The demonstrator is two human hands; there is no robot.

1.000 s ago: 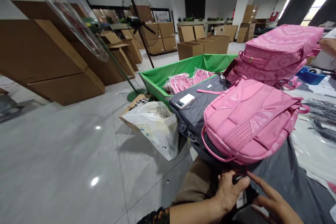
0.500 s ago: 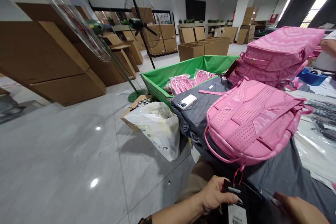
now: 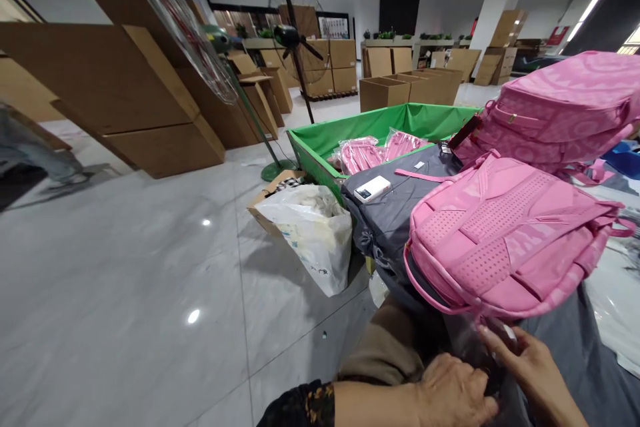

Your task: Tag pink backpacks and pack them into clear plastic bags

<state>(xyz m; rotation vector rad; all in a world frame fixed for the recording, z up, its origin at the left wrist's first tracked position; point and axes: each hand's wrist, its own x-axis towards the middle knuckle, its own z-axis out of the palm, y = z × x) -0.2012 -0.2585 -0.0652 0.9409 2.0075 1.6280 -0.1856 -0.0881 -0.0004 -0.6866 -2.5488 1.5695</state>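
A pink backpack lies back panel up on the grey cloth, its straps showing. Below its near edge my left hand is closed, fingers curled toward the dark space by my lap; what it grips is hidden. My right hand has its fingers bent around a thin, dark piece with a pale edge, just under the backpack's bottom edge. That piece is too unclear to name. Between the hands there is something dark and glossy. The black hang tag cannot be made out clearly.
Another pink backpack stands behind. A white phone-sized device lies on the cloth. The green-sided bin holds pink items in clear plastic. A white plastic bag stands on the floor. Fans and cardboard boxes are farther back.
My left hand no longer shows the black hang tag and has moved right, its fingers now curled. My right hand has come in closer to the backpack's edge. The view has swung left.
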